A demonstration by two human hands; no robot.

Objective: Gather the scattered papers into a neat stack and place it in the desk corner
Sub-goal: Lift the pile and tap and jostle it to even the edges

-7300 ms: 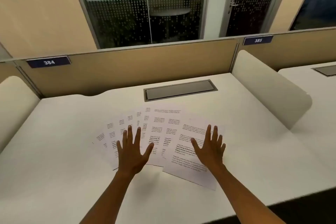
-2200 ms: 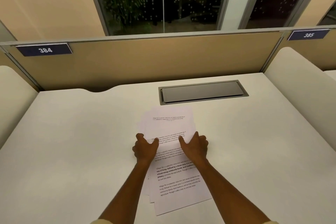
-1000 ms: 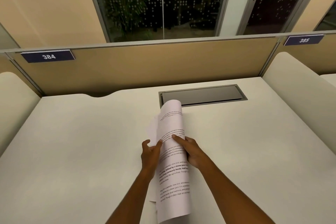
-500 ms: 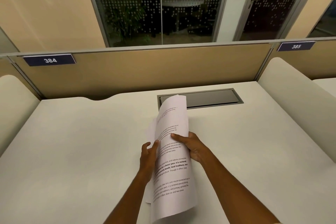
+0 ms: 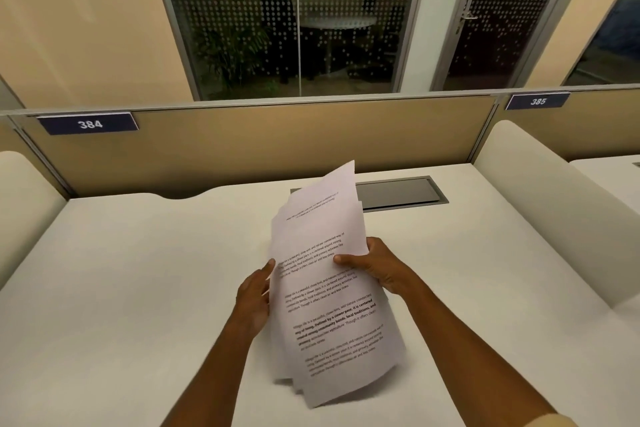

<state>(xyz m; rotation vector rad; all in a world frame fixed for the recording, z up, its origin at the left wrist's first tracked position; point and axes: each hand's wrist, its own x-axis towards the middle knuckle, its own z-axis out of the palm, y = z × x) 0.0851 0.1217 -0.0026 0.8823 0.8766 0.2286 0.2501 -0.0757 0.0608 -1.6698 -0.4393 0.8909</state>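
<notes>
While our left hand (image 5: 254,298) and right hand (image 5: 375,265) each pinch a side, the papers (image 5: 329,288) hang uneven above the desk (image 5: 138,288).

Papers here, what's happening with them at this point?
A person holds a bundle of printed papers off the white desk, with the left hand on its left edge and the right hand gripping its right edge. The sheets are gathered but uneven, their edges fanning at top and bottom. No loose sheets show on the desk. The bundle is over the middle, not in a corner yet.
</notes>
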